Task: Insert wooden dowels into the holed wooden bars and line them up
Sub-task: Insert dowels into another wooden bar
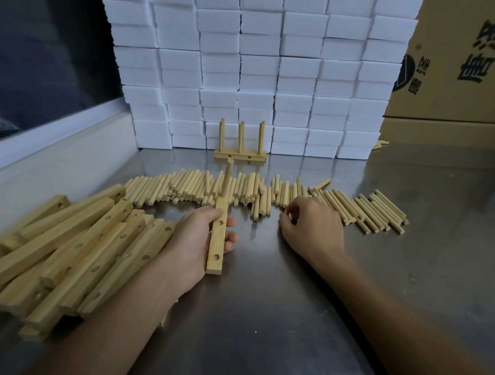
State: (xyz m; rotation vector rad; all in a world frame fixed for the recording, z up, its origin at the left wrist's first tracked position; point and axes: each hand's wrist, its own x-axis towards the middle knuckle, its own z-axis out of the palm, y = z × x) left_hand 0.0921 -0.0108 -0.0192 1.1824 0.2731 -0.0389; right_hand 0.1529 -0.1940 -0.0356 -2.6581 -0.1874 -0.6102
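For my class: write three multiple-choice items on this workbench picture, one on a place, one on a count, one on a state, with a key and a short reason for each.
1. Where does the finished bar stand?
A. against the white blocks
B. on the bar pile
C. beside the cardboard box

2. How many dowels stand in the held bar?
A. none
B. one
C. three

3. What is the right hand doing?
A. lying flat on bare table
B. gripping a bar
C. reaching, fingers curled, into the loose dowels

Key: 1 A, it stands at the blocks' foot. 2 B, one dowel stands upright; two holes show empty. 3 C, its fingertips meet the dowel row; the left hand holds the bar.
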